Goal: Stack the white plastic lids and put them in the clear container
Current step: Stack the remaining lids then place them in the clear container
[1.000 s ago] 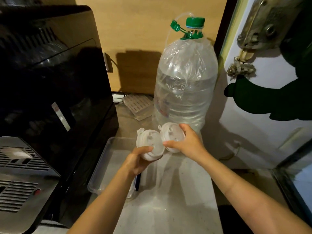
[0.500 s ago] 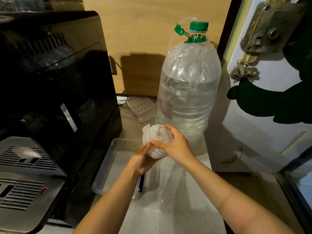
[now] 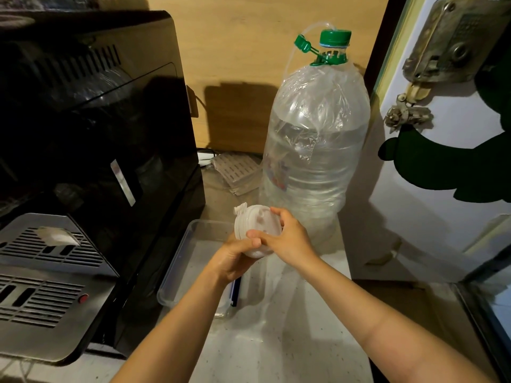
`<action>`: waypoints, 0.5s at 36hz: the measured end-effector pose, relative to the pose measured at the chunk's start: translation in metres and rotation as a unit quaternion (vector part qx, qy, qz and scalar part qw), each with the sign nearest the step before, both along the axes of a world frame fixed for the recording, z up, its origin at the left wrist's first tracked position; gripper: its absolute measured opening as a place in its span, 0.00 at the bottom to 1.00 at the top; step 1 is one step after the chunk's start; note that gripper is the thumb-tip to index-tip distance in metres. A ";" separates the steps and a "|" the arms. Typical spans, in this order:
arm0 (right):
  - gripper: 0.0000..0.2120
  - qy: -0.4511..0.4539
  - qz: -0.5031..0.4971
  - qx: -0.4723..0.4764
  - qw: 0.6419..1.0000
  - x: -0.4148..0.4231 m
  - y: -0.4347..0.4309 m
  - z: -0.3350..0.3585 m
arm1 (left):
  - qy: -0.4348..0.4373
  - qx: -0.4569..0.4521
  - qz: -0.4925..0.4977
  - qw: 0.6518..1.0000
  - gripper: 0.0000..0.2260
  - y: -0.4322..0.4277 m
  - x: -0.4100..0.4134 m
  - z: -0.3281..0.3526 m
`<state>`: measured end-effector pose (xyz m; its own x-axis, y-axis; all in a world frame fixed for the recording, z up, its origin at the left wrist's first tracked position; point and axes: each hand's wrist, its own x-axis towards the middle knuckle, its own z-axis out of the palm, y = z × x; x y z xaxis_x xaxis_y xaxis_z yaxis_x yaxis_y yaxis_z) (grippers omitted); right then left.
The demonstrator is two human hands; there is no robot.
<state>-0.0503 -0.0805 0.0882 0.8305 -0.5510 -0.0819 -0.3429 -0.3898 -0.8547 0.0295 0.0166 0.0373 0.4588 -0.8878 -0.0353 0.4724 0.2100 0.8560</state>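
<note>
A stack of round white plastic lids (image 3: 255,225) stands on edge in the air, pressed together between both hands. My left hand (image 3: 235,258) grips it from below and the left. My right hand (image 3: 287,239) holds it from the right, thumb across the front face. Small tabs stick up at the stack's top left. The clear container (image 3: 177,269), a shallow rectangular tub, sits on the counter just below and left of the lids; my left forearm covers its near right part.
A big water bottle (image 3: 315,150) with a green cap stands right behind the hands. A black appliance (image 3: 91,150) fills the left side. A door (image 3: 442,172) with a latch is on the right. The speckled counter (image 3: 282,338) runs toward me.
The two separate lids, one in each hand, were brought together into one stack held by both hands above the container.
</note>
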 end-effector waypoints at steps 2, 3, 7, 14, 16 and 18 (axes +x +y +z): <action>0.36 0.000 0.000 0.003 1.000 -0.001 0.001 0.000 | -0.022 0.005 -0.009 1.000 0.34 0.001 0.000 0.002; 0.35 0.001 0.001 0.005 1.000 -0.001 0.001 0.001 | -0.037 0.009 -0.013 0.999 0.31 0.002 0.000 0.002; 0.34 0.001 0.008 0.026 1.000 0.002 0.003 -0.001 | -0.085 0.027 -0.010 0.996 0.23 0.007 0.003 0.001; 0.34 0.001 0.045 0.053 0.998 0.012 0.008 -0.002 | -0.068 0.042 0.016 0.997 0.21 0.019 0.006 0.001; 0.35 0.001 0.064 0.066 0.996 0.016 0.009 0.000 | -0.046 0.041 0.031 0.998 0.26 0.024 0.010 -0.001; 0.34 0.001 0.084 0.077 0.993 0.020 0.010 0.001 | -0.029 0.044 0.045 0.998 0.32 0.030 0.014 0.000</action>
<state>-0.0299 -0.0707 0.0896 0.9098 -0.3849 -0.1554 -0.2850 -0.3071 -0.9080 0.0434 0.0465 0.0374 0.5403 -0.8374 -0.0830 0.4038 0.1714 0.8986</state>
